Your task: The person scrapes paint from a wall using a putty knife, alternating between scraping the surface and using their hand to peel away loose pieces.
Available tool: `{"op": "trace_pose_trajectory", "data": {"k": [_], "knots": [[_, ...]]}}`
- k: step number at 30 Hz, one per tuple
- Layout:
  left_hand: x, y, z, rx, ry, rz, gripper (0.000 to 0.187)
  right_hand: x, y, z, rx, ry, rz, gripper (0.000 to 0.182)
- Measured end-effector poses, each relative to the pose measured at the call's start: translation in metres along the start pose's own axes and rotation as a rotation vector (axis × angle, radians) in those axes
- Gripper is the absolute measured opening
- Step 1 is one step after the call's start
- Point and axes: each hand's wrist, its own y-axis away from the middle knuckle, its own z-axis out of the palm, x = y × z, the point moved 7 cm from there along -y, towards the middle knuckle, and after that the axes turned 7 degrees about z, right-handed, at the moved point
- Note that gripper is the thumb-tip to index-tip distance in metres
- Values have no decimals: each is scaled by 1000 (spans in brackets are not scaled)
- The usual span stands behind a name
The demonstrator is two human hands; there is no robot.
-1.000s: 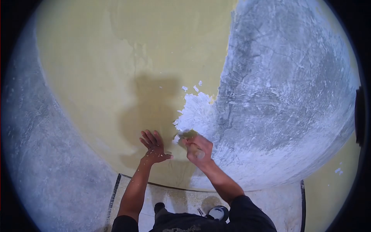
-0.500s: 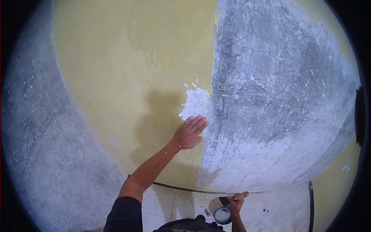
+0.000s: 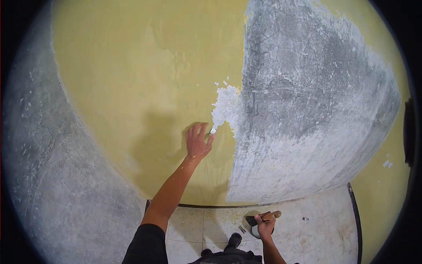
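My left hand (image 3: 198, 143) is at the yellow wall (image 3: 132, 79), fingers bent and apart, with nothing seen in it. Just right of its fingertips is a white patch (image 3: 226, 105) of bared wall with ragged edges and small chips around it. Low in the view, my right hand (image 3: 265, 229) grips a scraper by its wooden handle (image 3: 275, 214). The scraper's dark blade (image 3: 251, 220) points left. Behind that hand is a round container (image 3: 256, 232) with pale contents, partly covered.
To the right, a broad stretch of wall (image 3: 303, 97) is stripped to grey and white. Another grey wall (image 3: 66, 185) stands at the left. A dark strip (image 3: 211, 206) runs along the wall's foot. Small flakes lie on the tiled floor (image 3: 189, 226), and my shoe (image 3: 235, 240) shows below.
My left hand has moved left, off the white patch, and its fingers have bent. My right hand still holds the scraper, now more over the container. The view has shifted slightly.
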Motion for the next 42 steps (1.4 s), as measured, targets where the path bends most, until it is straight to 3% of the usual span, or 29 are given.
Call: {"op": "trace_pose_trajectory", "data": {"k": [1, 4, 10, 14, 17, 18, 19, 22, 24, 28, 32, 35, 37, 39, 41, 42], "knots": [[8, -6, -1, -7, 12, -7, 59, -10, 9, 6, -24, 18, -7, 19], [-6, -17, 20, -286, 30, -343, 44, -11, 32, 17, -62, 37, -1, 21], [-18, -3, 50, -403, 96, -555, 33, -12, 45, 27, -91, -9, 48, 23], [-29, 13, 55, -356, 261, -587, 25, -8, 21, 34, -153, -102, 35, 23], [-49, 72, 64, -628, -161, -379, 12, 0, -10, 44, -207, -150, 50, 23], [-59, 96, 77, -764, -304, -275, 17, -2, -21, 49, -231, -140, 43, 23], [-52, 98, 71, -771, -309, -279, 17, -6, -30, 50, -257, -121, 41, 24], [-40, 83, 54, -637, -62, -396, 28, -30, -76, 63, -329, -58, -35, 23], [-29, 49, 30, -283, -54, -127, 30, -54, -108, 70, -326, 27, -115, 22], [-24, -25, -33, 188, -162, 115, 36, -124, -151, 106, -343, 48, -297, 21], [-26, -90, -62, 295, -125, 178, 31, -184, -187, 147, -398, -1, -345, 20], [-38, -126, -63, 410, -82, 263, 30, -236, -206, 162, -320, -66, -511, 19], [-40, -143, -68, 483, -45, 307, 28, -253, -214, 170, -274, -268, -566, 18], [-45, -157, -64, 456, -35, 261, 27, -250, -223, 185, -267, -249, -586, 17], [-48, -153, -60, 516, -56, 320, 27, -250, -223, 201, -289, 60, -643, 17], [-45, -151, -62, 572, -89, 389, 28, -258, -218, 194, -203, -23, -812, 17]]}}
